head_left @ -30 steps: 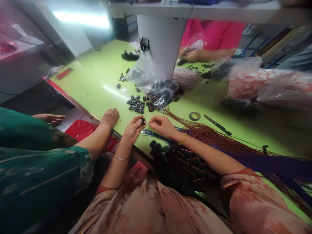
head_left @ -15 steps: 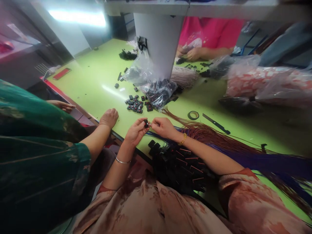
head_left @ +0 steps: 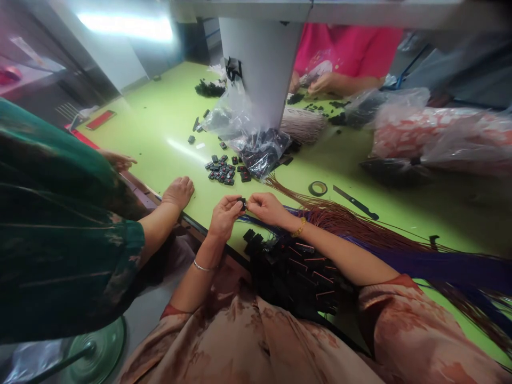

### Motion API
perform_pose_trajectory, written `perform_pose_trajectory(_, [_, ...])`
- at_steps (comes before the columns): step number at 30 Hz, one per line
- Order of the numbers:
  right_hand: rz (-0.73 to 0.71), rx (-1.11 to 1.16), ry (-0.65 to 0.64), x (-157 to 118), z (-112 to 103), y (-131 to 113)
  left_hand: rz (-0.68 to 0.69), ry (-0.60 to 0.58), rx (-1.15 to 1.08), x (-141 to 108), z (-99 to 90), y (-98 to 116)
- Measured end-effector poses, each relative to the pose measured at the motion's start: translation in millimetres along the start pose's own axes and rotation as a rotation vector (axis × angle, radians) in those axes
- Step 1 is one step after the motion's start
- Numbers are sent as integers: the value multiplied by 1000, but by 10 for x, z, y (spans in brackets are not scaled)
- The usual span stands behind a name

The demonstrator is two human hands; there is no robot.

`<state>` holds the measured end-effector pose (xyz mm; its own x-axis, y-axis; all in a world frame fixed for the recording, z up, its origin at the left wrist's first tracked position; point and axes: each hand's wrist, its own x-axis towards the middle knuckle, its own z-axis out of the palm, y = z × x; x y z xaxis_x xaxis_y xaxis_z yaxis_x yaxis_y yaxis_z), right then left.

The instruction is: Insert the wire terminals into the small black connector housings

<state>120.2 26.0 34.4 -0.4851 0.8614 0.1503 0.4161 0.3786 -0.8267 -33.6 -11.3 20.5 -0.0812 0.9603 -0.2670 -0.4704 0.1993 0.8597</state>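
One black part (head_left: 242, 204) pinched in your left hand (head_left: 224, 216); right hand (head_left: 269, 208) curled at its 3 o'clock (can't tell what it grips).

Gap btwn R hand (head_left: 269, 209) & bag (head_left: 262, 158)

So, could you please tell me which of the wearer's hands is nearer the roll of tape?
Right. The right hand is lower left of the tape roll; the left hand lies farther left.

Holding a little black part (head_left: 242, 204) over a green table (head_left: 152, 125)
Pinched in the left hand (head_left: 224, 216), just beside the curled right hand (head_left: 266, 208), lol
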Motion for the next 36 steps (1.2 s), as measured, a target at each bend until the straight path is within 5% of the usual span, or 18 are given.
perform_pose_trajectory(6, [-135, -178, -24, -37, -43, -38, 8, 63, -35, 21, 18, -46])
perform_pose_trajectory(12, [-88, -323, -78, -53, -21, -20, 64, 88, 50, -26, 69, -94])
perform_pose_trajectory(18, [79, -483, -9, -59, -215, 76, -56, 20, 120, -58, -40, -43])
perform_pose_trajectory(24, [195, -771, -197, -89, -204, 143, -100, 2, 147, -20, -80, -43])
perform_pose_trajectory(36, [123, -871, -259, -126, -222, 151, -70, -22, 153, -15, -15, -77])
